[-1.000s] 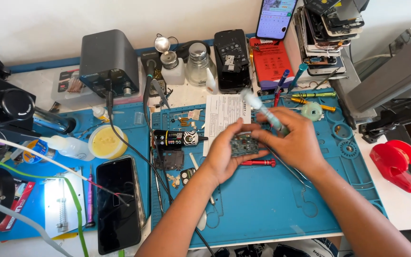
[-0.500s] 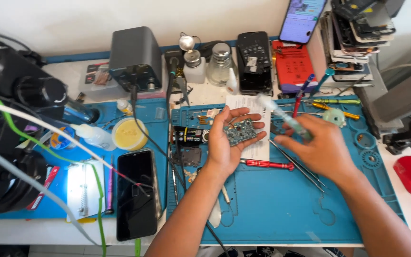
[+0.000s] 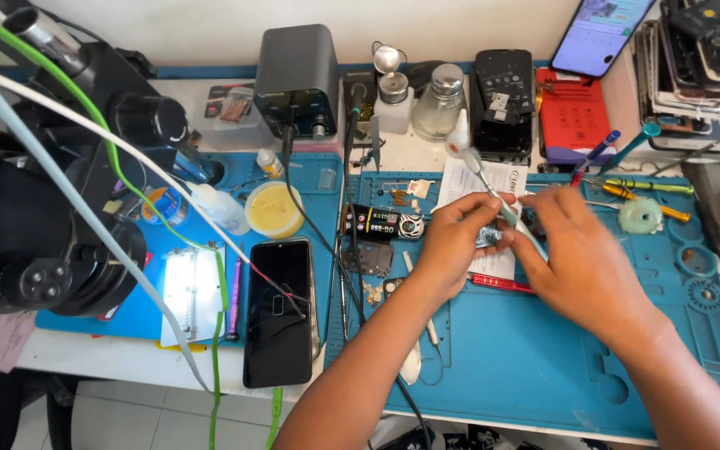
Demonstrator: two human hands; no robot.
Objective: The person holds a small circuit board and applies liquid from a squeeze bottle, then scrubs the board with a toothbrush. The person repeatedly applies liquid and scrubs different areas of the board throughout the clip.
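Head view: left hand (image 3: 452, 242) grips circuit board (image 3: 487, 237) (small).

Left hand (image 3: 452, 246) curled, fingers pinched; right hand (image 3: 581, 258) palm-down, fingertips touching the left's, both forearms extended forward.

I note a white wall (image 3: 210, 33) behind the bench; white worktop (image 3: 77, 354) under blue mats (image 3: 543, 367); pale tiled floor (image 3: 127, 417) below the front edge; even, bright light across the whole scene, windows not in my view
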